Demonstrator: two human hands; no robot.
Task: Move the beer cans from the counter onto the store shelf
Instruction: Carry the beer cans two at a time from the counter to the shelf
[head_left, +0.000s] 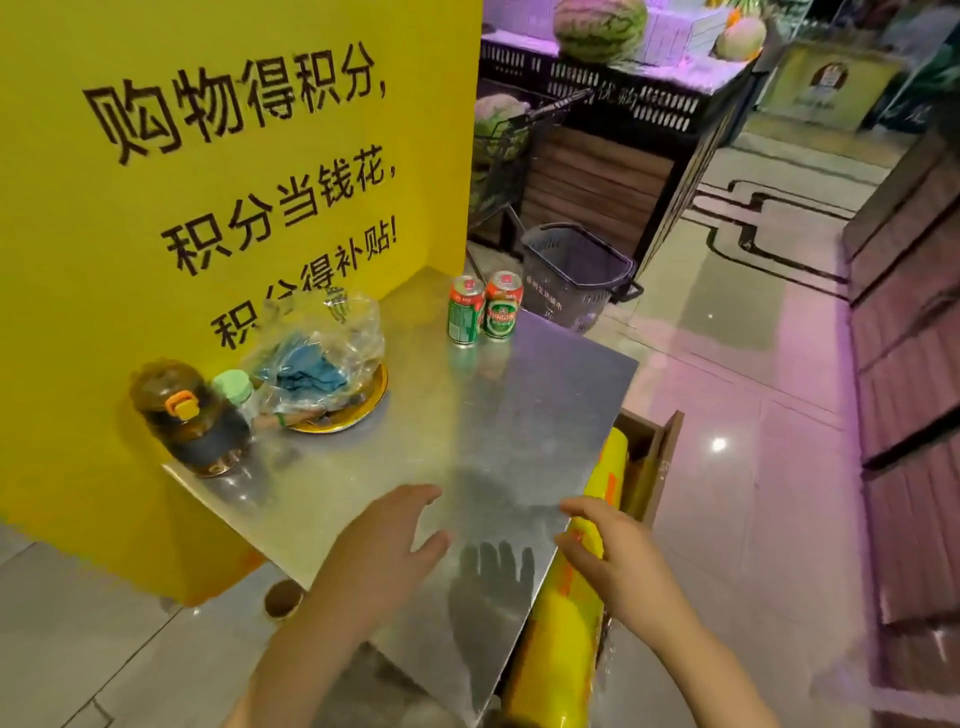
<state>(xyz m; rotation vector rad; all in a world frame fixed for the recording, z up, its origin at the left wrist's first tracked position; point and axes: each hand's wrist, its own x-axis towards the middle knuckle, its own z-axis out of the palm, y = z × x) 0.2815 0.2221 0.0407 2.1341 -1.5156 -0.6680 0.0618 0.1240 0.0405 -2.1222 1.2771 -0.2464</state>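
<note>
- Two green-and-red aluminium beer cans (483, 307) stand upright, touching, at the steel table's (519, 415) far edge.
- Likely thin-walled, smooth, dentable: wrap each mid-body, squeeze lightly.
- Your left hand (387, 540) and right hand (608, 551) hover released, holding nothing.

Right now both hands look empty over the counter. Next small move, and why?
Probably reach forward to the two beer cans and grip one in each hand. Both the left hand and right hand hover open and hold nothing above the near end of the steel counter, while the cans stand upright, side by side, at its far edge, untouched.
</note>
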